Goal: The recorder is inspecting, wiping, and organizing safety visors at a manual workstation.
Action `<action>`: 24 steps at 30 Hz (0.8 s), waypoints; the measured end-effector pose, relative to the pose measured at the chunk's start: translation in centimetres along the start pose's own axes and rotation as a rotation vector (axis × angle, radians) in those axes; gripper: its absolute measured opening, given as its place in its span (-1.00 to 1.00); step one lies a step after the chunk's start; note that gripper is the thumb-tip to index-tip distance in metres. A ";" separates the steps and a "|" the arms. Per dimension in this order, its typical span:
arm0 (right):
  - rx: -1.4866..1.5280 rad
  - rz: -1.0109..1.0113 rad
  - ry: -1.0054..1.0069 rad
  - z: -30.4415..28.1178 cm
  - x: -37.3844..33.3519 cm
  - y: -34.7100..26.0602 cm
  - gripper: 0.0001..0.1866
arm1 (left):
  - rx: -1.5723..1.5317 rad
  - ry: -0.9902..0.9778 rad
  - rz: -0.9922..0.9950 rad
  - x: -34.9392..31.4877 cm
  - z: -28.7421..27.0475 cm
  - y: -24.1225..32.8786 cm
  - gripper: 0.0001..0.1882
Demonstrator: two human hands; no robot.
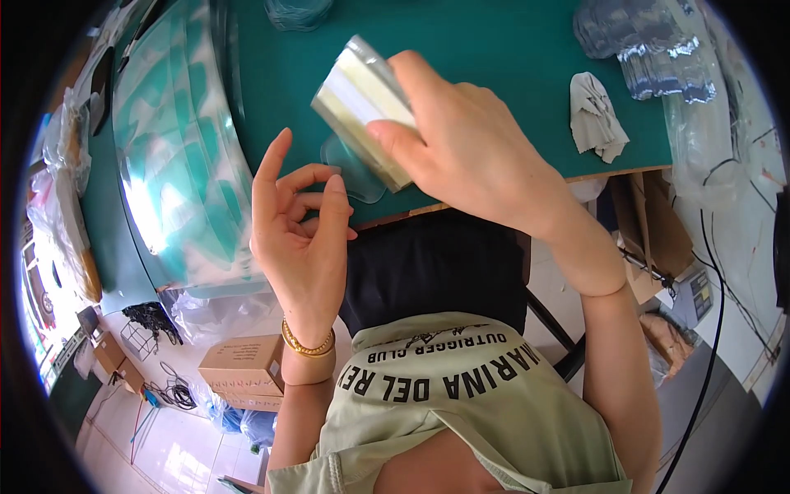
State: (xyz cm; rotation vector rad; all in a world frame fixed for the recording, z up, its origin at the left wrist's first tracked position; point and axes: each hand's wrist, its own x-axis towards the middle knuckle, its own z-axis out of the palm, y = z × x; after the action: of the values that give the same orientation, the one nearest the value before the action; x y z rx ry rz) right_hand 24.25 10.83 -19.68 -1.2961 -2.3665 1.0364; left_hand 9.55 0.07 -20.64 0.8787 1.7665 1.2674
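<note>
My right hand [469, 144] grips a flat rectangular block [358, 95], cream with a white band and a shiny silvery edge. It is tilted above the green tabletop, slightly blurred, and its exact kind is unclear. My left hand [300, 226] is held palm up beside it, fingers apart and loosely bent, with nothing visible in it. Beneath the block, near the table's front edge, lies a small clear plastic piece [369, 189] with rounded corners. The block and my left fingers partly cover this piece.
Large clear plastic sheets [177, 148] lie at the left of the green table [494, 41]. A crumpled pale cloth [594, 119] rests to the right, near stacked clear plastic pieces [638, 41]. Another clear stack [298, 12] sits at the far edge. A cardboard box [243, 362] stands below left.
</note>
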 end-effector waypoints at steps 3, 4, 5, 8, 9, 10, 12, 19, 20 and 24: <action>-0.002 -0.017 0.067 -1.3 0.9 0.5 -0.68 | -0.016 -0.007 -0.004 -0.1 -0.5 -0.3 -0.44; 0.030 -0.015 0.137 -2.3 1.2 0.8 -0.66 | -0.019 0.000 -0.006 0.0 -0.6 -0.3 -0.44; -0.033 -0.019 0.193 -2.9 1.3 1.0 -0.65 | -0.032 -0.012 -0.006 0.0 -0.7 -0.5 -0.44; -0.039 0.039 0.202 -2.6 1.1 1.3 -0.71 | -0.053 -0.008 -0.003 0.1 -0.5 -0.7 -0.45; -0.043 0.036 0.197 -2.3 1.1 1.4 -0.71 | -0.035 0.013 0.005 0.2 -0.4 -0.6 -0.46; -0.065 0.070 0.151 -2.0 1.1 1.3 -0.68 | -0.016 0.032 0.011 0.2 -0.3 -0.5 -0.48; -0.088 0.103 0.101 -1.6 1.0 0.9 -0.65 | -0.009 0.045 0.002 0.5 -0.1 -0.5 -0.47; -0.050 0.053 0.036 -0.5 1.1 0.0 -0.65 | -0.119 -0.036 0.018 1.0 0.0 0.4 -0.45; -0.043 0.037 0.017 -0.3 1.0 -0.2 -0.65 | -0.117 -0.036 0.020 0.9 0.1 0.4 -0.45; -0.021 0.041 -0.016 -0.2 0.7 -0.4 -0.65 | -0.113 -0.028 -0.010 0.8 -0.1 -0.3 -0.43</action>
State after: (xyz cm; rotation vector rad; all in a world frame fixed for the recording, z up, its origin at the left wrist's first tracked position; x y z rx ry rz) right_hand 23.74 11.35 -19.31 -1.3537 -2.3784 1.0391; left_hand 9.04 0.69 -21.06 0.8182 1.6589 1.3281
